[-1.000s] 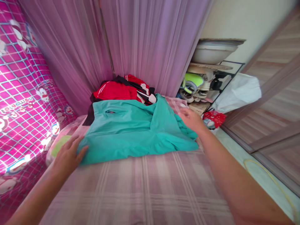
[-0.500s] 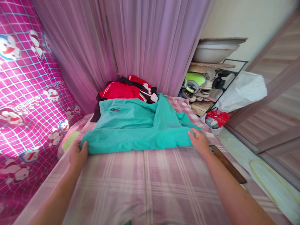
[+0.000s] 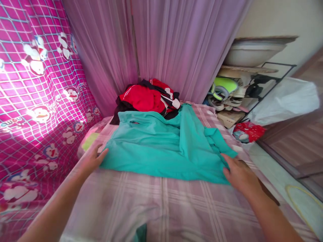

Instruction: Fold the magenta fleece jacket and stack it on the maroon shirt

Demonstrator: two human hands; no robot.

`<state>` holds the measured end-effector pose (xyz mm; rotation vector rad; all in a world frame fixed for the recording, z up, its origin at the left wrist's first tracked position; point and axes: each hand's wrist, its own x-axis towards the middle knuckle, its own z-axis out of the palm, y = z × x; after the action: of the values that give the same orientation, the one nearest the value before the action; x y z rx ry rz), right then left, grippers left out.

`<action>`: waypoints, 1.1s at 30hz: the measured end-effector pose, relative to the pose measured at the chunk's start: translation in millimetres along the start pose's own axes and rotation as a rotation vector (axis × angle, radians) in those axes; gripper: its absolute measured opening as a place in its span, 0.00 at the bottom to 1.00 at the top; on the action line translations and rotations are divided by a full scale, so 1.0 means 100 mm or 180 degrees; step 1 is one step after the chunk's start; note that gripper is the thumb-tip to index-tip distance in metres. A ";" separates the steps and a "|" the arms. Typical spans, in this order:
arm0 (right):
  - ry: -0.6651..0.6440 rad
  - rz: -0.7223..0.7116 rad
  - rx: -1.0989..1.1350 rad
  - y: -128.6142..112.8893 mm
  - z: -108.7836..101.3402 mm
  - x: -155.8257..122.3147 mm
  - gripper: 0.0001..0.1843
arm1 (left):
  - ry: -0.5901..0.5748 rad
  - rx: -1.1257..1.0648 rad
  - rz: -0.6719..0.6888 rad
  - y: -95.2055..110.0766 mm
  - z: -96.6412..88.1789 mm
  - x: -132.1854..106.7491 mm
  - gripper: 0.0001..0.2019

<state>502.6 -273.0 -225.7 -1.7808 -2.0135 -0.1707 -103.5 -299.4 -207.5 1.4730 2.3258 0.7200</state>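
Note:
A teal jacket-like garment [image 3: 153, 144] lies spread on the plaid bedsheet [image 3: 121, 198], with a pocket slit near its far left corner and a sleeve-like part folded over on the right. My left hand [image 3: 94, 160] is at the garment's left edge, fingers apart, thumb toward the cloth. At the right edge, my right hand [image 3: 239, 173] has its thumb and forefinger spread against the near right corner. Neither hand has its fingers closed on the fabric.
Red and black clothes [image 3: 146, 97] are heaped behind the garment, against the purple curtain [image 3: 161, 43]. A brown phone [image 3: 268, 190] is partly hidden under my right forearm. Right of the bed stand a shoe rack [image 3: 252, 79] and a red bag [image 3: 249, 131]. Pink patterned cloth [image 3: 50, 111] hangs at left.
The near strip of the garment, held up by both hands before, now lies flatter and nearer to me. Both hands have loosened their grip. The view has shifted left.

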 end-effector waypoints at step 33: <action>-0.0902 -0.0851 0.0194 -1.51 0.46 0.18 0.27 | -0.0233 0.1340 0.1981 0.86 0.71 -0.41 0.24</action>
<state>344.4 -264.0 -230.0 -1.5640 -2.4266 0.0660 14.7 -288.3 -219.7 2.4138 2.0368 0.2952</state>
